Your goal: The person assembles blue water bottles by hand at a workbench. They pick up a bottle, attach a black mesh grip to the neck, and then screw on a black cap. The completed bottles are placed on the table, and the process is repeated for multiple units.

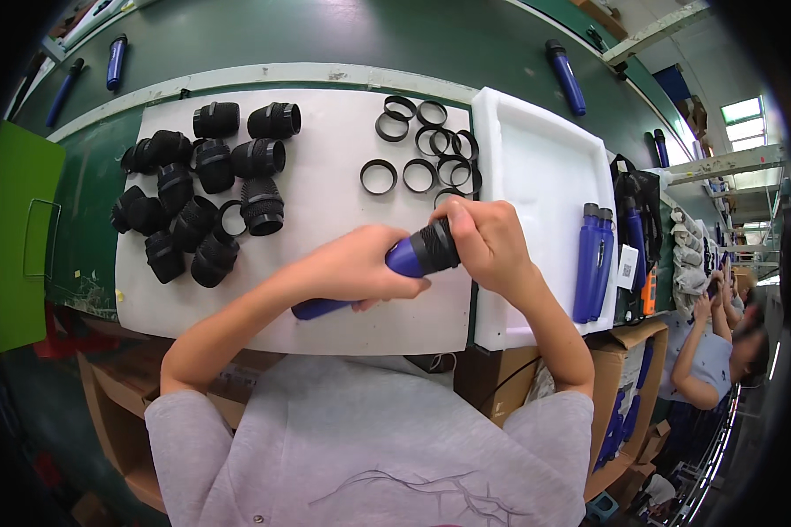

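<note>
A blue handheld microphone body (404,259) lies slanted across the front of the white work sheet. My left hand (356,263) is wrapped round its blue barrel, whose lower end shows past the palm. At the other end is a black ribbed section (436,247). My right hand (490,239) is closed on the tip of that section, thumb and fingers pressed together; what lies under those fingers is hidden. Just beyond the right hand lie several loose black rings (419,176). Left of my hands, several black microphone heads (213,167) are grouped on the sheet (325,149).
At right stands a white foam tray (545,132) holding two blue microphone bodies (595,263). A black bag (634,189) is beside it. More microphones, such as the blue one (566,79), lie on the green table. Another person (699,356) works at far right. Cardboard boxes (119,386) stand below.
</note>
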{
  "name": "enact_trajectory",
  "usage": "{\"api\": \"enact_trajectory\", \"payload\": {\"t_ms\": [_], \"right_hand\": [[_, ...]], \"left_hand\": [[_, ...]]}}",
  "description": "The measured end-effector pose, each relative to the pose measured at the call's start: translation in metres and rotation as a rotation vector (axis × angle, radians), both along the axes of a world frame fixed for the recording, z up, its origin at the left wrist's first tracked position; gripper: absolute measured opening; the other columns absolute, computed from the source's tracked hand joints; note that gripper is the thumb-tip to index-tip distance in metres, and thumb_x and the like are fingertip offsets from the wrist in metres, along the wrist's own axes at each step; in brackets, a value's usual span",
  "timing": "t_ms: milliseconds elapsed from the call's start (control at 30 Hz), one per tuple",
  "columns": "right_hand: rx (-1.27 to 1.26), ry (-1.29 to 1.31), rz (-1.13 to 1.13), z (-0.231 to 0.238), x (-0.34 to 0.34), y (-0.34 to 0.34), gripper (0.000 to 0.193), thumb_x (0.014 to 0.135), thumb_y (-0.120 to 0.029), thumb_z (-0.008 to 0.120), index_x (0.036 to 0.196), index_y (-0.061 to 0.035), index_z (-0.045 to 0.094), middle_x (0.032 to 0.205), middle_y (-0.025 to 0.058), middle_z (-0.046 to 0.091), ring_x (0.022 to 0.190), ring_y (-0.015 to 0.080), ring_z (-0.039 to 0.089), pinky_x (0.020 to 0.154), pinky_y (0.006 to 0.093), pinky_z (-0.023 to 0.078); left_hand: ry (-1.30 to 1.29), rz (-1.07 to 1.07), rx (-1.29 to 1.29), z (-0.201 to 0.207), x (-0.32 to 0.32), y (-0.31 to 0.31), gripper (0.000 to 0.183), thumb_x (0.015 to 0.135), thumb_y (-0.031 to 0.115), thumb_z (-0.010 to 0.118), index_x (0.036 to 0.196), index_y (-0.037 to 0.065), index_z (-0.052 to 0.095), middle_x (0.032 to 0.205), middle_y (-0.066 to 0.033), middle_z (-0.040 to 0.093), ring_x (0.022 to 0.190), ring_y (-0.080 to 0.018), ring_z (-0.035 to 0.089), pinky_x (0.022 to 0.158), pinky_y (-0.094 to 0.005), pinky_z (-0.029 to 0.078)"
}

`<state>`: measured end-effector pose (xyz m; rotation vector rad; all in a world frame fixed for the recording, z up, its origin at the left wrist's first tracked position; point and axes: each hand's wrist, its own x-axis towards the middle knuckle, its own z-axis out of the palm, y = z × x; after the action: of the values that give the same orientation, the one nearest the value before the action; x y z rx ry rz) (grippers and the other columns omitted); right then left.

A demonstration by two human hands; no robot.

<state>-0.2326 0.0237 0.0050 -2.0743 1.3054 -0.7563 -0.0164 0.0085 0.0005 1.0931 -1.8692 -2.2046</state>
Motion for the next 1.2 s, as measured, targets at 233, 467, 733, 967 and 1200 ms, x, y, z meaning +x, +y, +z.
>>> {"api": "enact_trajectory", "payload": {"t_ms": [233, 467, 733, 967, 1200], "right_hand": [[0.142, 0.0, -0.031, 0.002, 0.001, -0.004, 0.04, 0.099, -0.026, 0.042, 0.086, 0.001, 0.068, 0.061, 0.0117, 0.057, 0.054, 0.0226, 0.054, 0.055, 0.036, 0.045], [-0.408, -0.148, 0.32, 0.003, 0.003, -0.006, 0.023, 0.089, -0.017, 0.052, 0.085, -0.0015, 0.068, 0.063, 0.0097, 0.058, 0.052, 0.0274, 0.056, 0.05, 0.0388, 0.045], [-0.272, -0.043, 0.155, -0.003, -0.001, 0.0, 0.022, 0.089, -0.016, 0.051, 0.079, -0.0055, 0.067, 0.059, 0.0088, 0.057, 0.048, 0.029, 0.053, 0.049, 0.0372, 0.044], [0.133, 0.052, 0.023, 0.006, 0.003, -0.007, 0.042, 0.099, -0.027, 0.04, 0.083, 0.0007, 0.068, 0.058, 0.0115, 0.056, 0.05, 0.0244, 0.053, 0.054, 0.0356, 0.045], [-0.462, -0.201, 0.256, 0.004, 0.003, -0.006, 0.039, 0.092, -0.022, 0.041, 0.083, 0.0022, 0.071, 0.063, 0.0106, 0.06, 0.049, 0.0233, 0.053, 0.049, 0.0353, 0.042]], "left_hand": [[-0.047, 0.059, -0.481, -0.018, -0.001, 0.004, 0.038, 0.082, 0.034, 0.075, 0.092, -0.001, 0.064, 0.064, -0.0104, 0.065, 0.051, -0.0188, 0.064, 0.051, -0.0325, 0.052], [0.291, -0.259, 0.22, -0.015, 0.01, -0.009, 0.031, 0.088, 0.031, 0.072, 0.083, 0.003, 0.059, 0.065, -0.005, 0.065, 0.05, -0.014, 0.062, 0.05, -0.0299, 0.051], [0.06, -0.017, 0.119, 0.004, -0.002, 0.008, 0.027, 0.083, 0.023, 0.073, 0.087, 0.0, 0.059, 0.06, -0.0034, 0.058, 0.046, -0.0133, 0.058, 0.045, -0.029, 0.046], [-0.034, 0.109, -0.124, 0.0, -0.008, 0.013, 0.03, 0.084, 0.023, 0.073, 0.094, -0.002, 0.06, 0.064, -0.0032, 0.06, 0.047, -0.0133, 0.058, 0.045, -0.0292, 0.045], [0.459, -0.152, 0.587, -0.005, 0.01, -0.004, 0.035, 0.09, 0.032, 0.071, 0.095, -0.001, 0.058, 0.062, -0.0052, 0.058, 0.045, -0.0149, 0.057, 0.043, -0.0299, 0.049]]}}
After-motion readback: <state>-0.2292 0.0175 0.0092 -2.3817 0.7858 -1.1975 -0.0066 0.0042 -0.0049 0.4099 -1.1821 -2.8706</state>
